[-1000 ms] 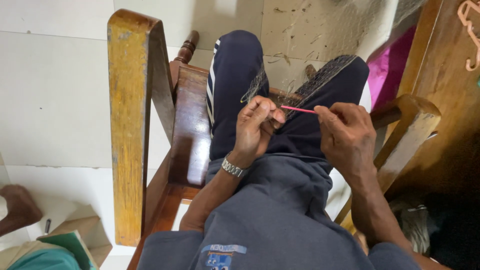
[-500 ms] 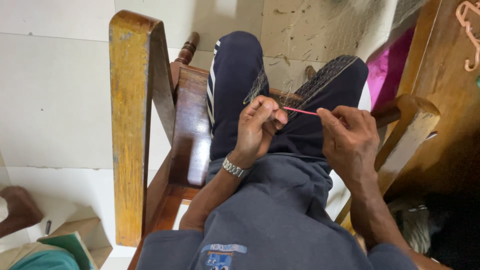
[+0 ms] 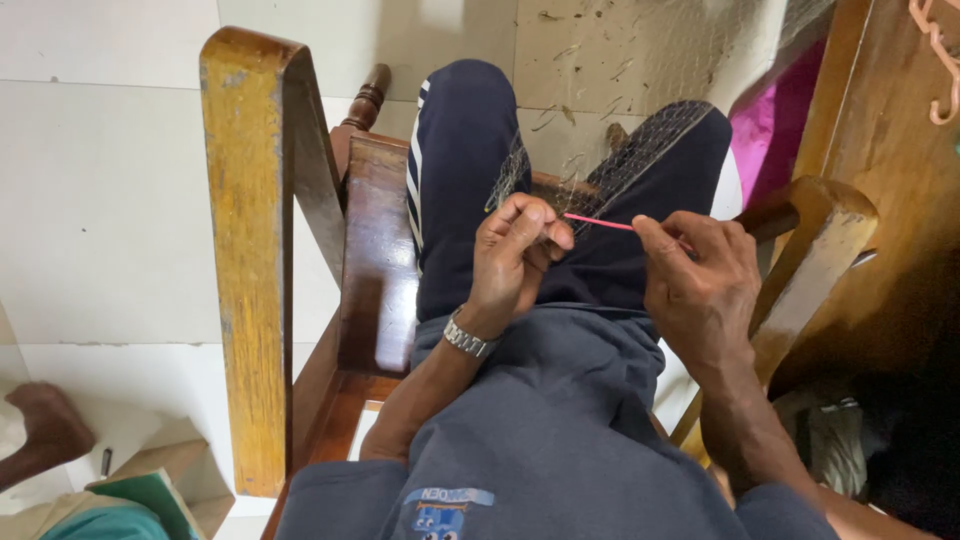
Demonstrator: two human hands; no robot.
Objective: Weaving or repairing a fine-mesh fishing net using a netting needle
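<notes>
I sit in a wooden chair with my legs in dark blue trousers stretched out. A fine dark net (image 3: 640,160) lies draped over my lap and right knee. My left hand (image 3: 515,255), with a metal watch on its wrist, pinches the net between closed fingers. My right hand (image 3: 700,280) grips a thin pink needle (image 3: 600,221) whose tip points left toward the left hand's fingers. The two hands are a few centimetres apart above my thighs.
The chair's wooden left armrest (image 3: 250,250) rises beside me and its right armrest (image 3: 815,240) is close to my right hand. A magenta cloth (image 3: 765,120) hangs by a wooden panel on the right. Another person's foot (image 3: 45,430) rests on the white tiled floor at lower left.
The pink needle has shifted slightly, its tip closer to my left hand's fingers. Both hands stay over my lap, almost in the same place.
</notes>
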